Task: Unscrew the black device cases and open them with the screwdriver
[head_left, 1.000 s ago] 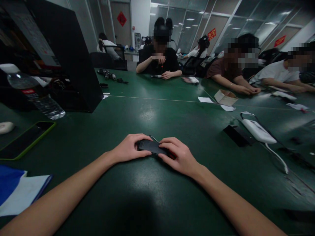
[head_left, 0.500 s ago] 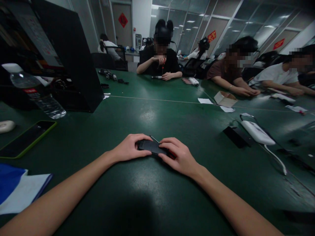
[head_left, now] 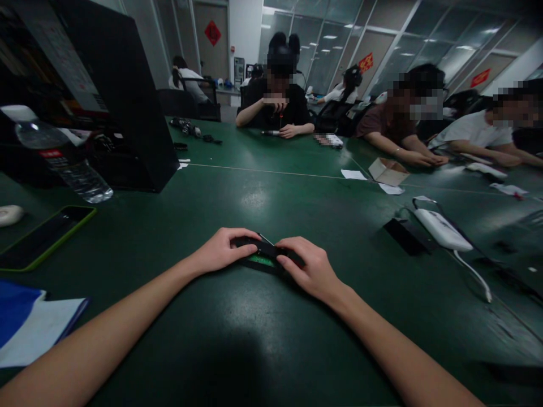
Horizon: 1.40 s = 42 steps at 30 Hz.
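A small flat black device point(head_left: 262, 254) lies on the green table point(head_left: 263, 328) straight in front of me. Its black top cover is tilted up and a green circuit board shows under it. My left hand point(head_left: 220, 251) grips the device's left end with curled fingers. My right hand point(head_left: 307, 270) grips the right end the same way. A thin metal rod pokes out just behind the device.
At left lie a green-cased phone point(head_left: 42, 237), a water bottle point(head_left: 63, 155), a black box point(head_left: 123, 96) and a blue and white folder point(head_left: 29, 333). At right sit a black block point(head_left: 408, 236) and a white cabled device point(head_left: 443, 229). Several people sit along the far side.
The device's black cover has come up from the body, showing the green board. Both hands stay at its ends, fingers shifted slightly.
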Motion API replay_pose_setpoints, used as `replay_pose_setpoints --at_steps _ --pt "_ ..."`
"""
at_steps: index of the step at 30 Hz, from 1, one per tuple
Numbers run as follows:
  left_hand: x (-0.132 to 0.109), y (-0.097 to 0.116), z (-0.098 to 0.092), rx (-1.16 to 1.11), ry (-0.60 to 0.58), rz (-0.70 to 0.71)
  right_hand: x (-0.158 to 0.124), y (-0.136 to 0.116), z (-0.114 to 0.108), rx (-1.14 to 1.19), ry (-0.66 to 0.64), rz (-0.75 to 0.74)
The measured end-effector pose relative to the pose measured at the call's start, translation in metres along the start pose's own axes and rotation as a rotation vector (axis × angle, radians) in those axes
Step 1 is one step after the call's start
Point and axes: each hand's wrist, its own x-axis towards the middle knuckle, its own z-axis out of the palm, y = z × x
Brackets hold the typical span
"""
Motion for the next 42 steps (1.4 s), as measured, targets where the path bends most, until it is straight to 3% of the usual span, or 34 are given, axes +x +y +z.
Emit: replay_pose_setpoints --at_steps 15,21,26,32,42 --pt "-0.002 -0.003 -0.002 -0.032 0.075 0.053 0.002 -0.001 0.002 0.096 0.057 -0.003" --pt "0.000 -0.004 -0.002 0.032 0.098 0.139 0.007 -0.003 0.004 0.121 0.051 0.146" --pt "0.001 -0.003 -0.002 0.052 0.125 0.094 0.011 0.000 0.006 0.144 0.095 0.249" --pt "-0.001 -0.005 -0.001 0.003 0.174 0.022 0.010 0.002 0.006 0.146 0.091 0.253" --pt "-0.001 -0.011 0.000 -0.010 0.199 0.032 0.008 0.001 0.006 0.122 0.093 0.252"
